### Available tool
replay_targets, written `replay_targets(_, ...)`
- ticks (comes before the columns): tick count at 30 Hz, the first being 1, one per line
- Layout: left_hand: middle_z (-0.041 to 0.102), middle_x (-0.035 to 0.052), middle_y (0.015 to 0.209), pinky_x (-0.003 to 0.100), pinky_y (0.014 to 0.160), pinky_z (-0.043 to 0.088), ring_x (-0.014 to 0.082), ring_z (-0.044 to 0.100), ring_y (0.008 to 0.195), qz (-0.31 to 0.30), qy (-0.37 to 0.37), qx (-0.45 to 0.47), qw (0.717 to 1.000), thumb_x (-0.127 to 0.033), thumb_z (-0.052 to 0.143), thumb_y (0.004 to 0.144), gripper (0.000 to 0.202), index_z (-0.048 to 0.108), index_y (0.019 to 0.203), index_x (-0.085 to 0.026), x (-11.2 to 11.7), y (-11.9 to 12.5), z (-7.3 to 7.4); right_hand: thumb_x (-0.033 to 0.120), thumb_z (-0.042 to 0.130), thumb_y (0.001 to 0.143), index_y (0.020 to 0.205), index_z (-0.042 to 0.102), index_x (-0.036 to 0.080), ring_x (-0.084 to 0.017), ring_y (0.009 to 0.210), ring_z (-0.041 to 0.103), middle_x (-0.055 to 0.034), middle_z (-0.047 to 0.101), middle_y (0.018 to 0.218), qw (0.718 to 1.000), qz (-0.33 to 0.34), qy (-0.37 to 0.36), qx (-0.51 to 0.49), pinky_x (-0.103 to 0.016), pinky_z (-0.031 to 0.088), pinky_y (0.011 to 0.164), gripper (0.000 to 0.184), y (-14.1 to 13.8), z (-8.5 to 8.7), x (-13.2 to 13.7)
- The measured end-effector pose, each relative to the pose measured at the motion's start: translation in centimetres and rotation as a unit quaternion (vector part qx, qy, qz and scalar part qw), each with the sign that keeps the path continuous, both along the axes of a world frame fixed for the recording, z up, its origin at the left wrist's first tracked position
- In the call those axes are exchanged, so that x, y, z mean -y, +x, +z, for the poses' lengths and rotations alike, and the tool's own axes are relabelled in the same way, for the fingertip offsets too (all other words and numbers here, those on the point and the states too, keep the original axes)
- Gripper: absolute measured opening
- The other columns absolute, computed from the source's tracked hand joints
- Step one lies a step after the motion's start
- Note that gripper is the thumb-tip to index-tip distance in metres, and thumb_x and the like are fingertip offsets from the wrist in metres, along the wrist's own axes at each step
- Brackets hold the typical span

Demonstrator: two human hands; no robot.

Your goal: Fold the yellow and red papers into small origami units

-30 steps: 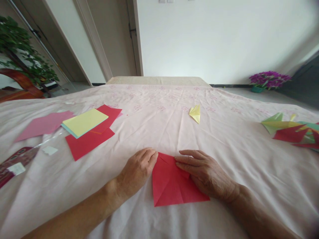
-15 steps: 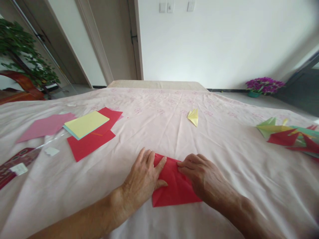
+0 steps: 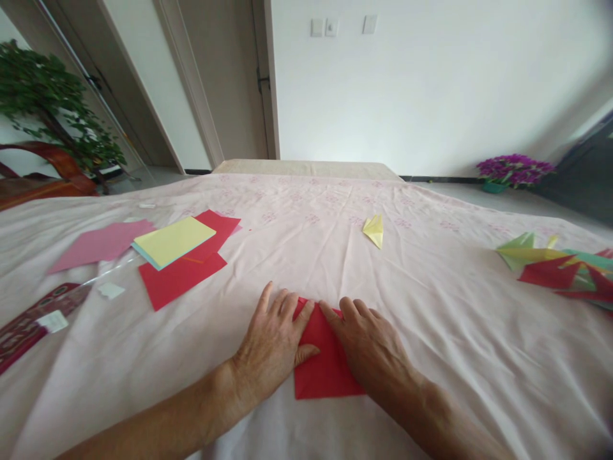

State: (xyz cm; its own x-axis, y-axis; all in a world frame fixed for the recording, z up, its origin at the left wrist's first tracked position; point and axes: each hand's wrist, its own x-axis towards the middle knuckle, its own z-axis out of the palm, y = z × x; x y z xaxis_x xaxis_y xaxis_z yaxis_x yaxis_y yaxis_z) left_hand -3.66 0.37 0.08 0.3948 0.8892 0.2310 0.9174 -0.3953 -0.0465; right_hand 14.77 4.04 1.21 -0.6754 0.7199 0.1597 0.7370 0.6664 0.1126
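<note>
A folded sheet of red paper lies on the cloth in front of me, creased near its left edge. My left hand rests flat on its left side, fingers spread, with the thumb and index finger on the paper. From the right, my right hand presses down on it. Its foremost finger touches the paper's top edge, close to my left index fingertip, and the other fingers lie apart over the right part. That right part is mostly hidden under the hand. Farther off sits a small folded yellow paper piece.
At left lie red sheets, a yellow sheet, pink paper, a white scrap and a dark red packet. Several folded colored paper pieces are grouped at right. A wrinkled pale pink cloth covers the table.
My right hand has slid left along the paper's top edge, closer to my left hand, and its fingers have spread from a tighter bunch. The left hand stays on the paper. The view has shifted slightly.
</note>
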Motion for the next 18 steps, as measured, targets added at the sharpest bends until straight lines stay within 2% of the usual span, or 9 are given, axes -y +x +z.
replay_targets(4,0.057,0.0135,0.122,0.059,0.11,0.022,0.031,0.049,0.12,0.013,0.0,0.001,1.0,-0.051,0.057,0.085,0.058,0.049,0.133,-0.021,0.0,-0.5,-0.2,0.012,0.054,0.087,0.116,0.058,0.022,-0.021,0.074,0.054,-0.0069,0.059,0.088,1.0,0.0,-0.006,0.008,-0.033,0.039,0.06,0.032,0.1,-0.2,0.2)
replay_targets(10,0.046,0.0136,0.139,0.059,0.109,0.024,0.0315,0.043,0.129,0.032,-0.015,-0.009,0.999,-0.054,0.044,0.091,0.054,0.043,0.138,-0.029,0.0,-1.5,-0.4,0.013,0.053,0.088,0.119,0.055,0.026,-0.019,0.078,0.054,-0.0052,0.058,0.093,0.999,-0.012,-0.027,0.021,-0.031,0.039,0.064,0.033,0.0,-0.2,0.1)
replay_targets(18,0.042,0.0123,0.146,0.059,0.108,0.025,0.0335,0.038,0.133,0.031,-0.01,-0.011,0.999,-0.057,0.041,0.09,0.055,0.042,0.139,-0.032,-0.5,-2.5,-0.9,0.014,0.05,0.089,0.119,0.054,0.026,-0.02,0.077,0.052,-0.0054,0.057,0.092,0.999,-0.011,-0.024,0.027,-0.031,0.037,0.063,0.033,0.1,-0.3,0.1)
